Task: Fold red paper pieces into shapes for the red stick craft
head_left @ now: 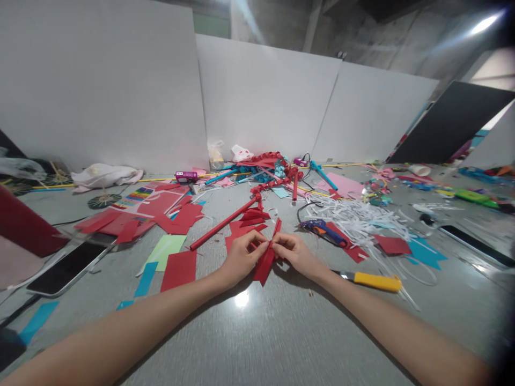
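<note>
Between my two hands is a folded piece of red paper, pinched near its middle above the grey table. My left hand grips it from the left, thumb and forefinger together. From the right, my right hand pinches the same paper, its fingertips almost touching those of the left. Just beyond my hands lie more folded red paper pieces. A red paper stick rests slanted to the left of them. Part of the paper is hidden behind my fingers.
A yellow-handled cutter lies right of my right forearm, below a blue glue gun and shredded white paper strips. Red sheets, a green sheet and a phone are on the left. White panels stand behind.
</note>
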Action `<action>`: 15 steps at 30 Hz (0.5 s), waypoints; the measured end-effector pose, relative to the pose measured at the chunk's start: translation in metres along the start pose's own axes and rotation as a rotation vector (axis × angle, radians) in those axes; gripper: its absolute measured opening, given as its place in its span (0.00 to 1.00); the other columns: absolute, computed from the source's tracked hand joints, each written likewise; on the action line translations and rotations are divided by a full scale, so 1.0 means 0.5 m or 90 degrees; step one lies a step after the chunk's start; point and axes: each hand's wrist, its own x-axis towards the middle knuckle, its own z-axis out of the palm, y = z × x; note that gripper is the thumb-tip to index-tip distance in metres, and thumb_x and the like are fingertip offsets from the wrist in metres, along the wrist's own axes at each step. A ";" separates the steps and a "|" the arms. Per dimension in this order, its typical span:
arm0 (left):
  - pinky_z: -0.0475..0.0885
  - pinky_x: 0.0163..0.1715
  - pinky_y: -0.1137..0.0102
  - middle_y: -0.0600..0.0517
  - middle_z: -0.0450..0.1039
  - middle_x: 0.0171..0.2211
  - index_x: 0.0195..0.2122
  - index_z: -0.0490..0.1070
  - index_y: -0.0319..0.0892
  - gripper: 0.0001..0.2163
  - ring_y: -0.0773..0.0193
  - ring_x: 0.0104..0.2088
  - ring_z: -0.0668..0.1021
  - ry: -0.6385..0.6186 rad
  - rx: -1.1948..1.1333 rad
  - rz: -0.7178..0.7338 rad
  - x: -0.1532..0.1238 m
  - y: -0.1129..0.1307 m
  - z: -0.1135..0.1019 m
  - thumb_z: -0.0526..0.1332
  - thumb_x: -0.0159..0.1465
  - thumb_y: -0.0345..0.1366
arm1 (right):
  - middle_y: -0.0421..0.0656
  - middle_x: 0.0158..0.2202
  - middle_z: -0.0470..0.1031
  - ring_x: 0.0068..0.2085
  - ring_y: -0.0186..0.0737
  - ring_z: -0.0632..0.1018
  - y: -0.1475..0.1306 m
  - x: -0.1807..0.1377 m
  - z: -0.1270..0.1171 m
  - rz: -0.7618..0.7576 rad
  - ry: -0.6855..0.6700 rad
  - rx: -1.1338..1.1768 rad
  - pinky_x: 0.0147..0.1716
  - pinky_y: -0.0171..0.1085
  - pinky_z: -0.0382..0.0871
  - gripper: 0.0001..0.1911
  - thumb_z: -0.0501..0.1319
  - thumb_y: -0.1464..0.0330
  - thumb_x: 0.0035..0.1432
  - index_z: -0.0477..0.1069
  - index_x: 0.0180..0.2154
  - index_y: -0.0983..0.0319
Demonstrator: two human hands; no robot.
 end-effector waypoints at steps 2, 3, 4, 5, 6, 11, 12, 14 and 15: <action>0.71 0.35 0.70 0.50 0.76 0.34 0.37 0.74 0.40 0.11 0.63 0.34 0.77 -0.008 -0.038 -0.024 0.005 -0.007 0.000 0.62 0.68 0.43 | 0.37 0.25 0.66 0.26 0.33 0.66 -0.001 0.000 0.000 0.002 -0.001 0.003 0.26 0.34 0.58 0.19 0.64 0.53 0.63 0.70 0.30 0.62; 0.71 0.37 0.70 0.49 0.76 0.35 0.38 0.75 0.40 0.11 0.63 0.35 0.77 -0.011 -0.056 -0.031 0.006 -0.010 0.000 0.63 0.67 0.43 | 0.37 0.25 0.66 0.26 0.33 0.66 -0.002 -0.001 -0.001 0.003 -0.001 0.002 0.26 0.34 0.58 0.19 0.64 0.53 0.63 0.70 0.30 0.62; 0.71 0.38 0.69 0.49 0.76 0.36 0.38 0.75 0.40 0.10 0.62 0.36 0.77 -0.017 -0.073 -0.034 0.008 -0.012 0.000 0.63 0.67 0.43 | 0.37 0.25 0.66 0.26 0.33 0.66 -0.003 -0.001 -0.001 0.004 0.000 0.001 0.27 0.34 0.57 0.19 0.64 0.54 0.63 0.70 0.30 0.62; 0.71 0.40 0.69 0.49 0.76 0.36 0.39 0.75 0.40 0.10 0.62 0.37 0.77 -0.026 -0.088 -0.037 0.009 -0.013 0.001 0.63 0.67 0.43 | 0.37 0.25 0.66 0.26 0.33 0.65 -0.004 -0.001 -0.001 0.003 0.001 0.000 0.27 0.34 0.57 0.18 0.64 0.54 0.63 0.70 0.30 0.62; 0.71 0.40 0.69 0.50 0.76 0.37 0.39 0.74 0.40 0.10 0.62 0.37 0.77 -0.039 -0.101 -0.038 0.010 -0.014 0.001 0.62 0.68 0.42 | 0.37 0.25 0.66 0.26 0.33 0.65 -0.004 -0.002 -0.001 0.002 0.002 0.000 0.27 0.34 0.57 0.18 0.64 0.54 0.64 0.70 0.30 0.62; 0.67 0.35 0.72 0.53 0.72 0.32 0.35 0.72 0.40 0.11 0.66 0.33 0.73 -0.072 -0.133 -0.049 0.008 -0.008 0.002 0.60 0.69 0.42 | 0.37 0.25 0.66 0.26 0.33 0.65 -0.003 -0.002 -0.002 -0.006 -0.003 0.001 0.26 0.34 0.57 0.18 0.63 0.54 0.64 0.70 0.31 0.62; 0.66 0.34 0.72 0.54 0.71 0.31 0.34 0.71 0.40 0.11 0.66 0.32 0.72 -0.071 -0.134 -0.052 0.008 -0.005 0.001 0.60 0.69 0.42 | 0.37 0.25 0.65 0.26 0.33 0.65 -0.003 -0.002 -0.002 -0.005 -0.003 0.003 0.26 0.34 0.57 0.18 0.63 0.54 0.64 0.70 0.31 0.62; 0.65 0.33 0.72 0.55 0.69 0.29 0.32 0.69 0.40 0.11 0.67 0.30 0.71 -0.070 -0.137 -0.056 0.008 0.000 0.000 0.61 0.68 0.42 | 0.37 0.25 0.65 0.27 0.33 0.65 -0.004 -0.003 -0.002 -0.005 -0.002 0.003 0.27 0.34 0.57 0.18 0.63 0.54 0.64 0.70 0.31 0.62; 0.65 0.33 0.72 0.55 0.68 0.29 0.32 0.69 0.40 0.12 0.67 0.30 0.70 -0.069 -0.138 -0.056 0.008 0.001 0.000 0.61 0.68 0.42 | 0.37 0.26 0.66 0.27 0.33 0.65 -0.005 -0.003 -0.001 -0.006 -0.003 0.000 0.27 0.34 0.57 0.18 0.63 0.54 0.64 0.70 0.31 0.62</action>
